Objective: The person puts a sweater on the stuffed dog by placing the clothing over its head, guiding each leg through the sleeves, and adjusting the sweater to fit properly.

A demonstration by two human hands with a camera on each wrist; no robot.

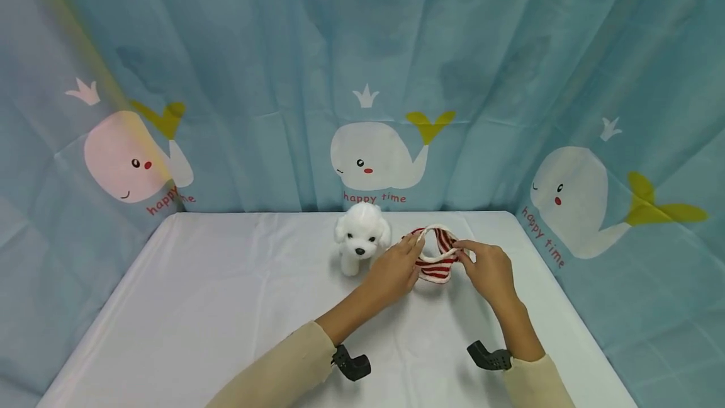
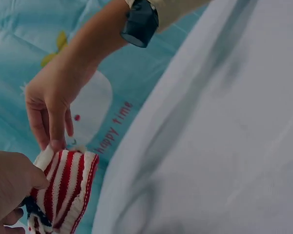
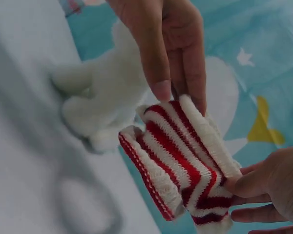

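A small knitted sweater (image 1: 435, 271) with red and white stripes is held up between both hands, its white-edged opening spread into a loop. My left hand (image 1: 396, 269) grips its left side, thumb on the knit in the left wrist view. Opposite it, my right hand (image 1: 489, 269) pinches the white edge between thumb and fingers. A dark blue patch (image 2: 38, 214) shows on the sweater near the left hand. Just left of the sweater stands a white plush dog (image 1: 362, 238), facing forward, with neither hand holding it; the left hand partly covers its side.
A white cloth covers the table (image 1: 187, 307). Behind and at both sides hangs a blue curtain (image 1: 255, 80) printed with whales. Black wrist cameras, such as the left one (image 1: 351, 364), stick out from the beige sleeves (image 1: 283, 364).
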